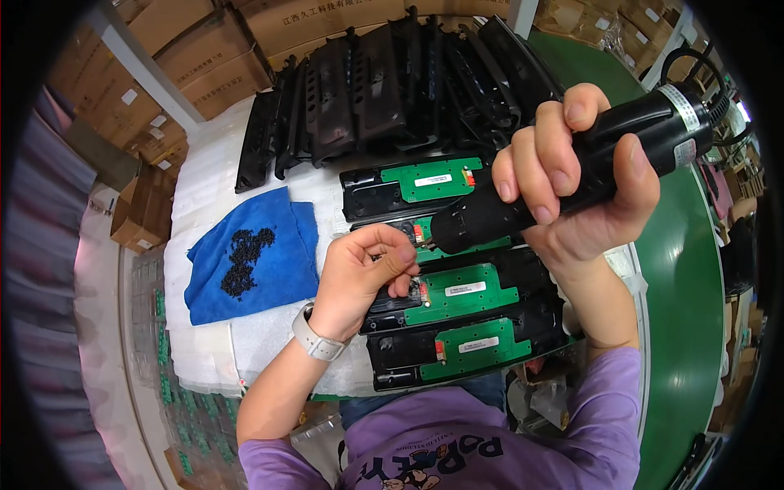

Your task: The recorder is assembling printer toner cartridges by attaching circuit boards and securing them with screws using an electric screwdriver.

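My right hand [563, 163] is wrapped round a black electric screwdriver [645, 131], its body slanting down to the left. The bit end meets the fingertips of my left hand [380, 261], which are pinched together over the black panels; what they hold is too small to make out. Under both hands lie several black plastic panels in a column, each with a green circuit board. One board [433, 180] is at the far end, another [469, 290] just below the hands, and a third [482, 347] nearest me. The second panel [392, 237] is partly hidden by the hands and screwdriver.
To the left, a blue cloth [286, 286] carries a heap of small black screws [245, 261]. More black plastic housings [367, 90] stand packed at the back. White foam sheeting [204, 163] covers the green table [682, 327]. Cardboard boxes [220, 73] are stacked behind.
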The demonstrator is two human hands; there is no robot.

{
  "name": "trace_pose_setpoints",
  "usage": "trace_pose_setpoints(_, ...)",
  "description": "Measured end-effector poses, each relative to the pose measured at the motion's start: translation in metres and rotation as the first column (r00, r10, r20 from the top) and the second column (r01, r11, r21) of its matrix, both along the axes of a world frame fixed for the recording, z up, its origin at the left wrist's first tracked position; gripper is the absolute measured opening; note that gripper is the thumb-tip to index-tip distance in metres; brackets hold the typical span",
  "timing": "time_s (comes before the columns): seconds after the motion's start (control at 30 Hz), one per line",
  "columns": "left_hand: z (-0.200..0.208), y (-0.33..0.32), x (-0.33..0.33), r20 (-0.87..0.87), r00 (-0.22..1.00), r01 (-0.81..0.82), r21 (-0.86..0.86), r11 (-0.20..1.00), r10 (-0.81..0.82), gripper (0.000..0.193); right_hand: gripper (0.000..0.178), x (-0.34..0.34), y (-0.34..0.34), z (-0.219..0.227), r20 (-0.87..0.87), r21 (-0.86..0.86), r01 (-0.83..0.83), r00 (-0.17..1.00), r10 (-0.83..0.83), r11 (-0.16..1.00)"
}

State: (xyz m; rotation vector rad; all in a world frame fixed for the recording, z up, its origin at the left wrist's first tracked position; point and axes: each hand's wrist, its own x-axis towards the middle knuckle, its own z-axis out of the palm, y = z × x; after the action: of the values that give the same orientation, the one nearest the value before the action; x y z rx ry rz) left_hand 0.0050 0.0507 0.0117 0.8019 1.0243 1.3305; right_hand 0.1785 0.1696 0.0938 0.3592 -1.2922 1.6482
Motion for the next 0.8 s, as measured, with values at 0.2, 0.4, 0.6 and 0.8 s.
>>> trace_pose_setpoints(0.2,0.001,-0.001,0.001,0.034,0.999,0.007,-0.01,1.0,-0.007,0.012,0.035,-0.002,-0.001,-0.002,0.008,-0.033,-0.029,1.0,0.029,0.999)
trace_pose_setpoints(0.4,-0.001,-0.001,0.002,0.022,1.0,0.019,-0.008,1.0,-0.018,0.019,0.035,-0.006,-0.005,-0.004,-0.004,-0.089,0.024,1.0,-0.024,0.996)
trace_pose_setpoints(0.6,0.008,0.002,-0.002,-0.322,0.927,-0.178,0.071,0.981,0.192,0.017,0.029,-0.021,-0.008,-0.001,0.108,-0.239,0.043,0.994,-0.017,0.97)
trace_pose_setpoints(0.8,-0.005,0.012,-0.025,0.069,0.956,-0.288,0.049,0.956,0.284,0.019,0.037,-0.038,-0.021,-0.022,0.382,0.003,0.059,0.922,-0.056,0.998)
